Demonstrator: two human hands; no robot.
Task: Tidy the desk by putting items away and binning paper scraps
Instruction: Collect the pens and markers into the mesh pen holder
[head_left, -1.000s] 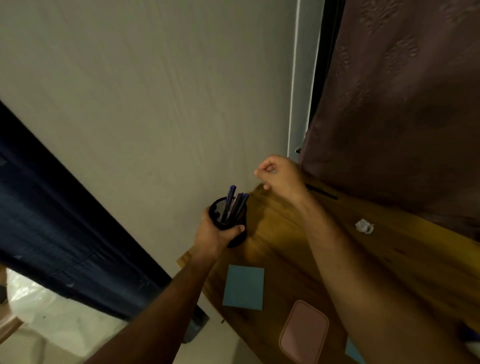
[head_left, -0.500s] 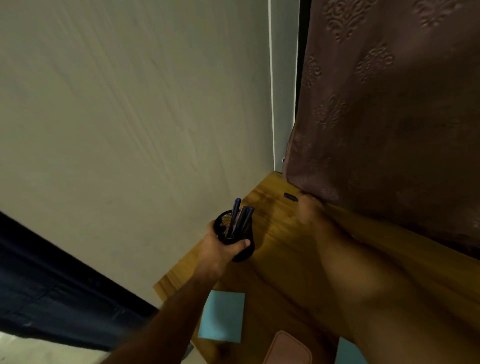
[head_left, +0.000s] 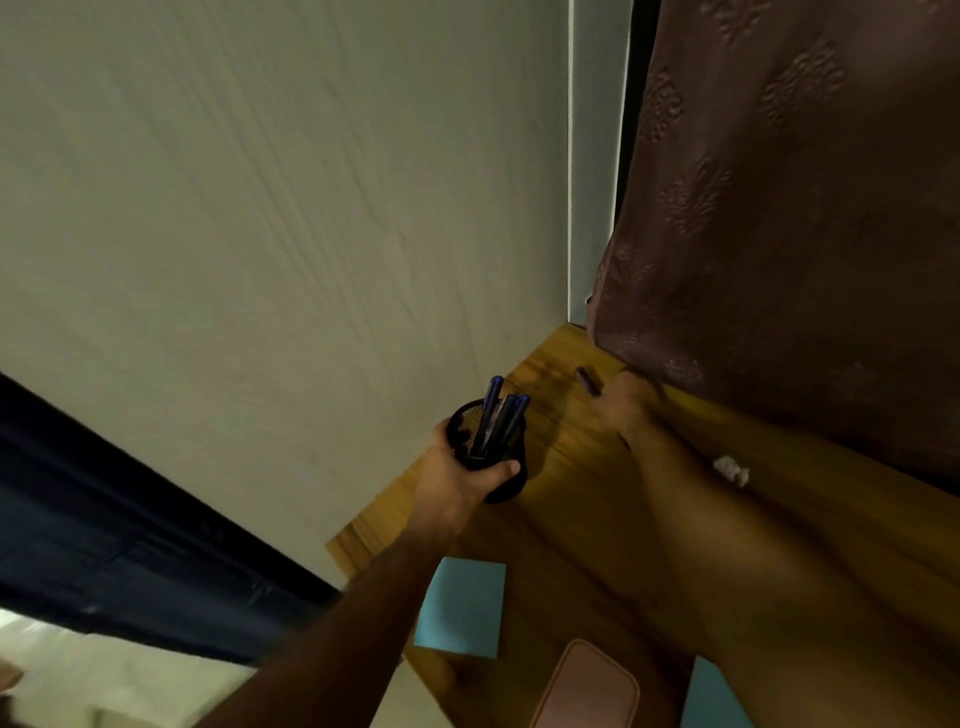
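My left hand grips a black mesh pen holder at the left edge of the wooden desk; several blue pens stand in it. My right hand reaches to the desk's far corner, its fingers down on a dark pen that lies beside the curtain. Blur hides how firmly the fingers close on that pen. A crumpled white paper scrap lies on the desk to the right of my right forearm.
A blue sticky-note pad and a pink case lie near the desk's front. Another blue sheet shows at the bottom right. A brown patterned curtain hangs behind the desk, and a pale wall stands to the left.
My right hand left its place above the holder and went to the far corner by the curtain, onto the dark pen. The left hand kept its hold on the holder.
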